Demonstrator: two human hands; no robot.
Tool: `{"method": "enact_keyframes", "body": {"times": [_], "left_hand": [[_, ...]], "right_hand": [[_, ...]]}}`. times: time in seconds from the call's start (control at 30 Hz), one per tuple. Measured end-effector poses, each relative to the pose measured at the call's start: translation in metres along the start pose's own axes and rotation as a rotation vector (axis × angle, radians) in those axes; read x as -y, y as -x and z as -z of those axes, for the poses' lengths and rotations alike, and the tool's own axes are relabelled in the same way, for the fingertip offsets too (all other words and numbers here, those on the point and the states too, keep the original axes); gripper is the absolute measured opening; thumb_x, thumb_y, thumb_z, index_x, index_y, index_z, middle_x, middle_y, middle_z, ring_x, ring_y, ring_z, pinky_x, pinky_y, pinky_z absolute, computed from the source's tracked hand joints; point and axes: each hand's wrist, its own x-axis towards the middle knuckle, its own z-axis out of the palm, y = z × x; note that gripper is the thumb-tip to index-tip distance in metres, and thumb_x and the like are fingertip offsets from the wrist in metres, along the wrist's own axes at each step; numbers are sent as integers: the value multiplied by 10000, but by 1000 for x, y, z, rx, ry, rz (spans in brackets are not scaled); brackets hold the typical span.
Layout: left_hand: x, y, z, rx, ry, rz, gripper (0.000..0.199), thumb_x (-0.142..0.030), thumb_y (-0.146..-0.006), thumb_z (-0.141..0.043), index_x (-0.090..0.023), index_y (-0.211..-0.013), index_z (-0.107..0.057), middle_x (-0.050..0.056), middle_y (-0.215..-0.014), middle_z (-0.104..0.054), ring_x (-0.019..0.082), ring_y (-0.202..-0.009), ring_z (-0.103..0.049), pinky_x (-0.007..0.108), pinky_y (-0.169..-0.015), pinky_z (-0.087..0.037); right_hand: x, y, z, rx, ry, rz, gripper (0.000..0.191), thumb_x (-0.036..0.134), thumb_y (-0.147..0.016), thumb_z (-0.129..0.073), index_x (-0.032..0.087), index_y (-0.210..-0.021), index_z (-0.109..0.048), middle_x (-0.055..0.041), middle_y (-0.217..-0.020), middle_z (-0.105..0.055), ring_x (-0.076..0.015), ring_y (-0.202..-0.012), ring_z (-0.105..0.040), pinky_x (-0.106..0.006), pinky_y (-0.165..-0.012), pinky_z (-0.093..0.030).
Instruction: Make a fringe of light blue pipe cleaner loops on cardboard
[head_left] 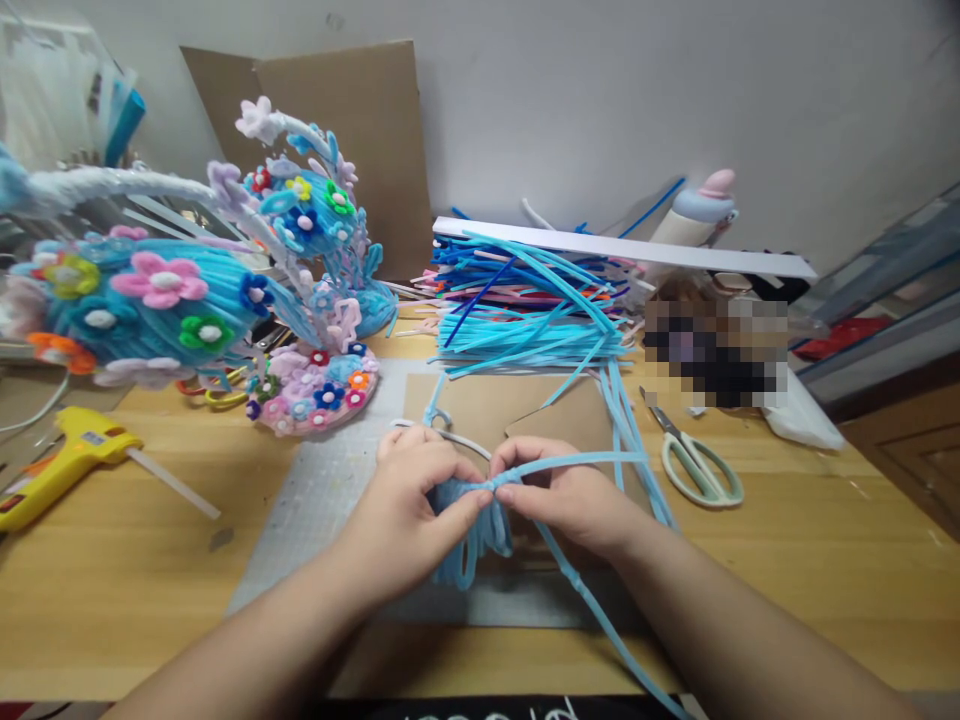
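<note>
My left hand [421,487] is closed around a bundle of looped light-blue pipe cleaners [469,548], whose bends hang below the fingers. Close against it, my right hand [570,490] pinches a light-blue pipe cleaner [577,461] between thumb and forefinger, where it meets the bundle. One end of that strand points right. A second long strand [592,600] trails from the hands down to the table's front edge, with a small twisted joint along it. Beneath the hands lie a piece of brown cardboard [472,395] and a grey cutting mat [277,560].
A large pile of pipe cleaners [525,335] lies behind the hands. Scissors [697,465] rest at the right. A yellow glue gun [71,460] lies at the left, before two flower-covered blue pipe-cleaner lanterns [150,300]. A white bottle [686,225] stands by the wall.
</note>
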Motion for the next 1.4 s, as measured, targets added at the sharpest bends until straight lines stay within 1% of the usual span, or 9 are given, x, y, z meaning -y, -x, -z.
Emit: {"method": "enact_keyframes", "body": {"times": [0.23, 0.4, 0.5, 0.67, 0.83, 1.0, 1.2, 1.3, 1.4], "left_hand": [[1, 1, -2, 8, -15, 7, 86, -259, -797, -583, -201, -737, -603, -3, -712, -593, 179, -765, -495, 368, -797, -331], [2, 0, -3, 10, -9, 5, 84, -252, -798, -578, -197, -738, -599, -1, -713, -591, 178, -768, -496, 367, -793, -338], [2, 0, -2, 3, -20, 4, 92, -251, -801, -566, -197, -732, -595, 1, -716, -597, 177, -767, -496, 369, -799, -346], [3, -1, 1, -27, -22, 8, 106, -280, -807, -558, -205, -745, -602, 6, -733, -611, 185, -768, -503, 370, -795, -348], [3, -1, 0, -7, -45, -11, 68, -283, -789, -591, -228, -792, -632, -6, -735, -631, 186, -767, -509, 379, -807, -325], [3, 0, -2, -1, -42, 2, 50, -270, -779, -616, -232, -758, -641, -13, -696, -629, 182, -744, -501, 367, -780, -316], [1, 1, -1, 2, -35, -22, 59, -233, -775, -611, -219, -719, -627, -18, -663, -613, 177, -729, -498, 353, -767, -322], [0, 2, -2, 0, -7, -25, 53, -222, -771, -608, -210, -723, -626, -17, -655, -604, 175, -728, -497, 344, -746, -319], [-1, 2, -3, -14, 42, -12, 76, -234, -780, -600, -199, -717, -625, -8, -666, -604, 175, -732, -498, 338, -730, -320]], "right_hand": [[3, 1, -2, -57, 177, 11, 128, 265, -735, -602, 138, -736, -587, 32, -594, -463, -74, -534, -364, -198, -486, -302], [1, 1, -5, -88, 235, 69, 120, 258, -746, -592, 140, -719, -596, 19, -615, -495, -92, -579, -400, -209, -524, -337], [-1, 0, -4, -77, 200, 88, 128, 268, -754, -597, 145, -719, -596, 15, -630, -510, -99, -593, -422, -217, -546, -352], [-2, 0, 1, -37, -14, 77, 181, 302, -745, -640, 155, -837, -587, -2, -743, -552, -110, -659, -489, -230, -609, -396], [1, 1, -1, -79, -86, 30, 197, 312, -719, -660, 151, -799, -579, 2, -714, -554, -109, -635, -491, -234, -590, -397], [1, 2, -4, -59, -27, 14, 159, 289, -741, -632, 153, -792, -567, 2, -705, -533, -106, -624, -473, -230, -569, -383], [-2, 2, -3, 18, 54, 141, 108, 253, -769, -599, 172, -819, -549, 5, -762, -520, -112, -683, -462, -231, -624, -386], [-3, 2, -2, 10, 132, 165, 54, 197, -765, -588, 167, -774, -544, 9, -737, -520, -107, -672, -452, -226, -628, -383], [-4, 2, -2, 16, 107, 162, 70, 202, -765, -597, 164, -773, -539, 7, -737, -516, -106, -674, -450, -223, -622, -380]]}}
